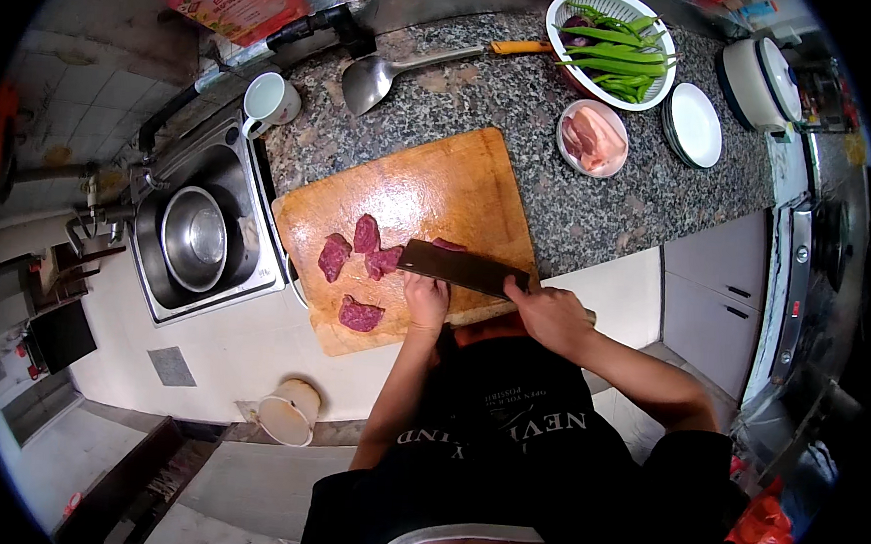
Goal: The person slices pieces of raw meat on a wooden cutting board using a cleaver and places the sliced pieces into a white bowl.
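Note:
My right hand is wrapped round the handle of a broad cleaver, its dark blade pointing left above the wooden cutting board. Just under the blade's left end is my left hand, fingers curled together; the blade partly covers them, so what they press on is hidden. A piece of red meat lies by the blade's tip, and another slice shows behind its upper edge. Further left on the board are more meat pieces: one upper, one at the side, one lower.
Behind the board lie a metal spatula and a white mug. At the right back are a bowl of pale meat, a basket of green peppers, stacked bowls and a cooker. Left is a sink holding a metal bowl.

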